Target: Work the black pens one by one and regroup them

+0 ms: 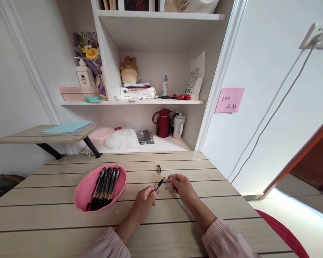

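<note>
Our left hand (146,199) pinches the lower end of a slim black pen (159,184) between thumb and fingers. Our right hand (180,184) has its fingertips drawn together at the pen's pale tip; we cannot tell whether they grip it. The pen slants just above the middle of the table (56,218). A small dark piece (158,169) lies nearer the far edge. Toward the left edge sits a pink bowl (82,195) of black pens (104,186).

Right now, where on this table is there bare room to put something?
Bare wood lies in front of the pink tray toward the near left edge, and right of the right hand to the table edge. The shelf nook around the red jug is crowded.
</note>
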`<state>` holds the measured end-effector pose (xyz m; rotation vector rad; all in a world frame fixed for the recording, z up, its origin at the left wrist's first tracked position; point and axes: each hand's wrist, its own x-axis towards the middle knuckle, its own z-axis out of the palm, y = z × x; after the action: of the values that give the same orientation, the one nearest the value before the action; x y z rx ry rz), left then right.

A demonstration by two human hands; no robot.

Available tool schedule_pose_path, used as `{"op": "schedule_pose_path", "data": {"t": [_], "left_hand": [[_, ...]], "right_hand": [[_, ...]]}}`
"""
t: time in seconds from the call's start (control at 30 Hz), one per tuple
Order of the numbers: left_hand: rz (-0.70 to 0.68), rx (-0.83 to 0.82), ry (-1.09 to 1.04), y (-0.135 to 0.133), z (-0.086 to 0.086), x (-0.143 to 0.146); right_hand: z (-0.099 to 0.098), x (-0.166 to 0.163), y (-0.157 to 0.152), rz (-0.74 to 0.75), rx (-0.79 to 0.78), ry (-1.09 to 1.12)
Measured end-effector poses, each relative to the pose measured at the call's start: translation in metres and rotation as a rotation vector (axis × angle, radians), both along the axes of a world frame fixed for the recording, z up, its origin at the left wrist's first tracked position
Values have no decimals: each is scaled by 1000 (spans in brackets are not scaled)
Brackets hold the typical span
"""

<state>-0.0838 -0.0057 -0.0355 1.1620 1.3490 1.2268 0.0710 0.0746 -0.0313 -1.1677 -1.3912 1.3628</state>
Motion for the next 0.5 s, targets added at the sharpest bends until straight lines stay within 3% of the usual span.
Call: {"op": "schedule_pose_path", "data": {"t": [0.07,0.17,0.5], "left_hand": [[-24,9,64,-1,2,1],[-48,16,170,-2,2,1],[-89,50,279,-2,4,2]], "right_hand": [[4,3,-3,-9,-73,242],[12,4,-5,6,-101,370],[11,-3,-9,102,-75,258]]}}
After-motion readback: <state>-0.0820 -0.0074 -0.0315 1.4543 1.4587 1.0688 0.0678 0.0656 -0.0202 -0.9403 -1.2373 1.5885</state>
